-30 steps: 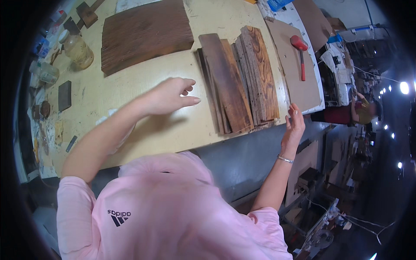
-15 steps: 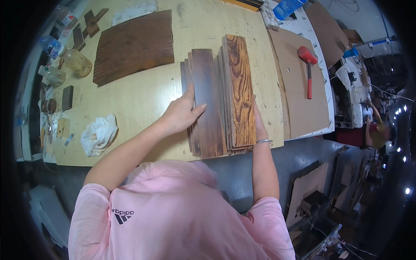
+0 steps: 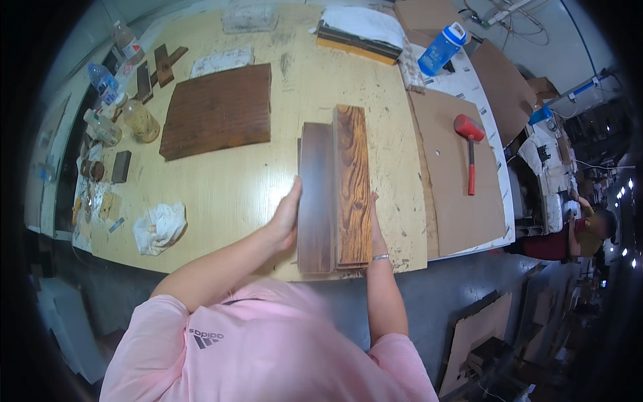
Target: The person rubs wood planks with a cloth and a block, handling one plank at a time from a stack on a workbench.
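Observation:
Two stacks of wooden planks stand side by side at the table's near edge. The left stack has a smooth dark brown plank (image 3: 315, 197) on top; the right, taller one is topped by an orange-brown plank (image 3: 352, 187) with bold dark grain. My left hand (image 3: 288, 218) presses along the left side of the dark planks, its fingertips partly hidden by them. Against the right side of the grained planks rests my right hand (image 3: 376, 224), mostly hidden behind that stack. Between them, both hands clasp the stacks.
A wide dark wooden panel (image 3: 218, 112) lies back left on the pale table (image 3: 221, 214). Nearby are a crumpled white cloth (image 3: 159, 228), a dark block (image 3: 121, 167) and several bottles. A red mallet (image 3: 470, 144) lies on cardboard (image 3: 445, 194), near a blue bottle (image 3: 443, 50). Another person (image 3: 579, 231) is far right.
My left hand has slid off the top of the dark planks to their side. The fanned dark planks now sit nearly flush, close against the grained stack. The whole view has shifted.

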Motion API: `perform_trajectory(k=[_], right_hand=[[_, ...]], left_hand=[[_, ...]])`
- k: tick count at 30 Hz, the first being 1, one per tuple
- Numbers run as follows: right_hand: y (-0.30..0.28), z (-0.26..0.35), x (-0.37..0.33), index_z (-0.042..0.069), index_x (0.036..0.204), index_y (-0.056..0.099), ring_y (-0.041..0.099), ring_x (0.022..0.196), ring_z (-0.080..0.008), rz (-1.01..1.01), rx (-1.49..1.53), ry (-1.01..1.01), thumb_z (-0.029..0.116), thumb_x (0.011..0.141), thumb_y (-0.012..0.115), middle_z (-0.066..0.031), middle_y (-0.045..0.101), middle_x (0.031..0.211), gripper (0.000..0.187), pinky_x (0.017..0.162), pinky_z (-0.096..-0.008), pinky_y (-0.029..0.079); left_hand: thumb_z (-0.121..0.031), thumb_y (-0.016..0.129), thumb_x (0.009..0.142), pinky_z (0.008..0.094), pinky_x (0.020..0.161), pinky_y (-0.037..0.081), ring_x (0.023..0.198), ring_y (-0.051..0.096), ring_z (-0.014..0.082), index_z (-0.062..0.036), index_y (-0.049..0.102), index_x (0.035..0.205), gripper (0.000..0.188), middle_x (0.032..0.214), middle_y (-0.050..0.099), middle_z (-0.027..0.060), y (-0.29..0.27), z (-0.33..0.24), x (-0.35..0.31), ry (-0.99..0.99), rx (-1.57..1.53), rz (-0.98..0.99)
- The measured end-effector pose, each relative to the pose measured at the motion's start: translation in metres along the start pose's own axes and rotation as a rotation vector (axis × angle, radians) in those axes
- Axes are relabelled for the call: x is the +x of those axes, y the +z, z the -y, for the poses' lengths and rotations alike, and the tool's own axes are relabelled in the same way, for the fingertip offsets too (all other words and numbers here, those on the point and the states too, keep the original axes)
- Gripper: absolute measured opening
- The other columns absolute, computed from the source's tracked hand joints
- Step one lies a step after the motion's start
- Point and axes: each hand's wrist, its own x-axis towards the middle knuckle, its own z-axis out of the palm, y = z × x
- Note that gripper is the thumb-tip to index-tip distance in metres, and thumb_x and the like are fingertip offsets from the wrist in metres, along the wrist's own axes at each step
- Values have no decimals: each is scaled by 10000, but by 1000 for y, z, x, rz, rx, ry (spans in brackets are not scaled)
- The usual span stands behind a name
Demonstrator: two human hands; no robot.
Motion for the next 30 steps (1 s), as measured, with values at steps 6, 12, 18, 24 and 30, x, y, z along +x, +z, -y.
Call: perform_trajectory(k=[6, 12, 18, 24, 30], right_hand=[[36, 10, -22, 73, 1409, 465, 621, 1085, -219, 1, 22, 8, 664, 988, 288, -105, 603, 1253, 746, 888, -352, 545], [3, 5, -5, 30, 1441, 420, 545, 1230, -236, -43, -122, -7, 639, 1003, 278, -124, 546, 1360, 764, 1017, -365, 469], [1, 14, -24, -22, 1445, 385, 523, 1253, -260, -268, -399, -568, 455, 1056, 341, -152, 508, 1397, 617, 1108, -395, 374], [58, 37, -95, -68, 1300, 537, 535, 1221, -253, -428, -800, -883, 177, 964, 528, -153, 573, 1307, 417, 1086, -388, 365], [126, 10, -116, -43, 1221, 573, 571, 1145, -286, -98, -1199, -780, 84, 784, 696, -173, 600, 1206, 472, 1008, -405, 436]], left_hand=[[-500, 380, 1029, 408, 1137, 319, 1372, 383, 270, -21, 273, 1499, 680, 1517, 357, 169, -6, 13, 13, -25, -8, 83], [-471, 489, 998, 398, 1190, 209, 1454, 262, 289, 22, 185, 1530, 786, 1555, 294, 212, -29, 8, 22, 6, 145, 132], [-329, 680, 905, 410, 1167, 258, 1413, 336, 333, 5, 251, 1514, 816, 1512, 359, 239, -32, -57, 67, 523, 567, -122], [-266, 783, 788, 404, 1085, 384, 1296, 462, 351, -13, 468, 1388, 724, 1401, 493, 208, -19, -101, 88, 778, 1285, -144], [-239, 833, 737, 409, 1017, 439, 1200, 553, 351, -42, 545, 1318, 678, 1283, 594, 200, -26, -99, 73, 623, 1140, -210]])
